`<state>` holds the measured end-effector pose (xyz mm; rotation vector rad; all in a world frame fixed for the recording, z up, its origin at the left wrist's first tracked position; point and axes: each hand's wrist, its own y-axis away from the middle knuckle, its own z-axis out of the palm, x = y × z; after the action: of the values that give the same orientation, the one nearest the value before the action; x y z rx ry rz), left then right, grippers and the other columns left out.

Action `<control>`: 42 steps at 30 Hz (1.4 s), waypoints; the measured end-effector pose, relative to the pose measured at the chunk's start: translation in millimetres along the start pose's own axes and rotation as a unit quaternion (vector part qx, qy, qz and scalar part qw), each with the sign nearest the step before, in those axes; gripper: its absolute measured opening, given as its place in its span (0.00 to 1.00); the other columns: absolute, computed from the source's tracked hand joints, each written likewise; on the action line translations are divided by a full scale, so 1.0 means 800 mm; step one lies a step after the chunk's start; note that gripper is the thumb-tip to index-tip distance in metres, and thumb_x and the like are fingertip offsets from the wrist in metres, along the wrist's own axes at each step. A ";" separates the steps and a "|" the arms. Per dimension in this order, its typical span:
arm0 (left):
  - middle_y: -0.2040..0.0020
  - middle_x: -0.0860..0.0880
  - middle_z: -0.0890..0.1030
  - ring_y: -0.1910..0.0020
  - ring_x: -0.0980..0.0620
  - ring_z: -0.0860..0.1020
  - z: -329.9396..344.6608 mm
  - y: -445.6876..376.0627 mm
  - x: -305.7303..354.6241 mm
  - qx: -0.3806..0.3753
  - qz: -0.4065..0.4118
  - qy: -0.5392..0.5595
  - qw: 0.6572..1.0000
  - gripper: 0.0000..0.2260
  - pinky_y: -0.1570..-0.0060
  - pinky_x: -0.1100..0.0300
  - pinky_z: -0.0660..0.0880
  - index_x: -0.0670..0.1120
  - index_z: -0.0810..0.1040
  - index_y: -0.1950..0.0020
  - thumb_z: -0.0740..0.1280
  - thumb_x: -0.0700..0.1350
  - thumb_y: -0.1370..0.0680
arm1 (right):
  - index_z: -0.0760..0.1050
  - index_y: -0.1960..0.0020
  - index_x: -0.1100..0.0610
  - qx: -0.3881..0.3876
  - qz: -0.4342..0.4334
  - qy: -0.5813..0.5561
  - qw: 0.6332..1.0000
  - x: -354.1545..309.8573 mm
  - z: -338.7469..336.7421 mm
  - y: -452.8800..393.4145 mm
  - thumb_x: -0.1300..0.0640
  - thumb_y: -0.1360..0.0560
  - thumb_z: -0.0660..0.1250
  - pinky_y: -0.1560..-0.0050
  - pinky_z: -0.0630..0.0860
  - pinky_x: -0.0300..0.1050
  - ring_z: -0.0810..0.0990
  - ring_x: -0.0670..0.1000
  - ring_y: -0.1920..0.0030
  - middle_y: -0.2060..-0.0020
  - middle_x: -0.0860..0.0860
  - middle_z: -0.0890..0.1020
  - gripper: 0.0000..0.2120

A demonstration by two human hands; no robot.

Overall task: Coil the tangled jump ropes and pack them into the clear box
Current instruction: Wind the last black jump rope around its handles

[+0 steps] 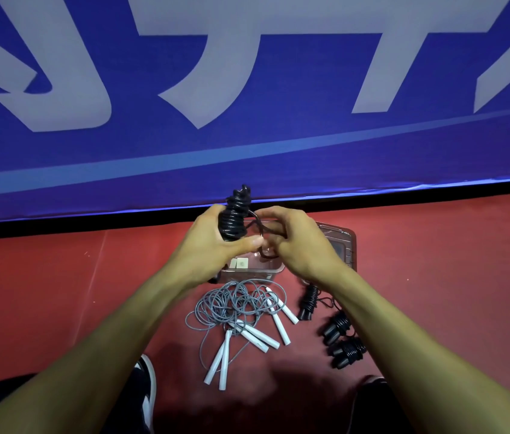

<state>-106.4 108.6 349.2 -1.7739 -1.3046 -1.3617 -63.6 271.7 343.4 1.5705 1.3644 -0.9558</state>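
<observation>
Left hand (213,242): clenched around the black rope bundle (235,214).
Right hand (297,242): pinching that rope's loose loop, apparently.
Clear box (249,270): beneath hands.
Grey ropes (235,303): tangled at 6 o'clock.

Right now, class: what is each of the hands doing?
Left hand: closed around the coiled black jump rope.
Right hand: closed, pinching that rope's loose end.

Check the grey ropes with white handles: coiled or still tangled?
Still tangled. The grey ropes lie in loose overlapping loops on the red floor, white handles splayed outward.
</observation>
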 end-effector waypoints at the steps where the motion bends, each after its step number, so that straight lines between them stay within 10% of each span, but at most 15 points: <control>1: 0.60 0.57 0.80 0.65 0.62 0.77 0.002 0.001 0.001 -0.018 -0.016 0.043 0.999 0.12 0.62 0.65 0.73 0.49 0.75 0.43 0.74 0.45 0.24 | 0.77 0.37 0.63 0.001 0.001 0.011 1.000 0.000 0.001 0.001 0.78 0.24 0.58 0.57 0.85 0.50 0.85 0.47 0.64 0.55 0.54 0.86 0.21; 8: 0.52 0.44 0.81 0.51 0.46 0.81 0.004 -0.003 -0.003 -0.067 -0.048 0.145 0.986 0.07 0.48 0.49 0.76 0.44 0.76 0.44 0.59 0.39 0.16 | 0.79 0.48 0.62 0.046 -0.001 0.046 0.998 0.000 0.000 0.001 0.61 0.16 0.61 0.67 0.82 0.44 0.85 0.58 0.64 0.65 0.53 0.85 0.09; 12: 0.48 0.48 0.82 0.51 0.52 0.80 0.004 -0.002 -0.005 -0.079 -0.025 0.120 0.989 0.08 0.43 0.51 0.75 0.45 0.77 0.39 0.61 0.42 0.16 | 0.78 0.53 0.63 0.061 0.038 0.000 0.997 0.001 0.000 -0.002 0.57 0.18 0.66 0.69 0.77 0.42 0.81 0.50 0.68 0.64 0.58 0.83 0.10; 24: 0.47 0.42 0.82 0.51 0.50 0.81 0.004 -0.001 -0.006 -0.047 0.020 0.075 0.996 0.08 0.49 0.53 0.79 0.46 0.78 0.42 0.64 0.48 0.17 | 0.70 0.56 0.61 -0.007 0.104 -0.242 0.965 -0.010 -0.002 -0.003 0.81 0.27 0.60 0.69 0.79 0.40 0.76 0.45 0.78 0.77 0.47 0.75 0.16; 30: 0.48 0.49 0.84 0.48 0.46 0.84 0.004 0.005 -0.003 -0.042 0.024 0.072 0.996 0.21 0.45 0.40 0.80 0.51 0.77 0.44 0.72 0.60 0.31 | 0.69 0.58 0.57 -0.024 0.076 -0.063 0.995 -0.006 0.001 -0.004 0.82 0.31 0.63 0.70 0.77 0.40 0.76 0.47 0.69 0.68 0.52 0.68 0.20; 35: 0.59 0.58 0.81 0.63 0.55 0.79 0.007 0.005 -0.002 -0.024 0.046 0.023 0.998 0.18 0.58 0.51 0.76 0.53 0.72 0.51 0.78 0.53 0.33 | 0.72 0.60 0.54 -0.040 0.099 0.010 0.994 0.006 0.003 -0.009 0.75 0.31 0.69 0.53 0.81 0.60 0.78 0.54 0.61 0.64 0.55 0.78 0.17; 42: 0.57 0.53 0.80 0.66 0.57 0.77 0.009 0.002 -0.002 0.009 0.033 -0.004 0.999 0.18 0.64 0.57 0.79 0.50 0.69 0.50 0.77 0.46 0.29 | 0.73 0.58 0.59 -0.010 0.109 -0.173 0.979 -0.002 0.005 -0.007 0.83 0.31 0.57 0.70 0.68 0.39 0.73 0.46 0.73 0.74 0.47 0.74 0.20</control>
<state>-101.9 113.3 345.4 -1.7977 -1.2465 -1.3039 -69.8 267.9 342.8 1.4230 0.9373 -1.0193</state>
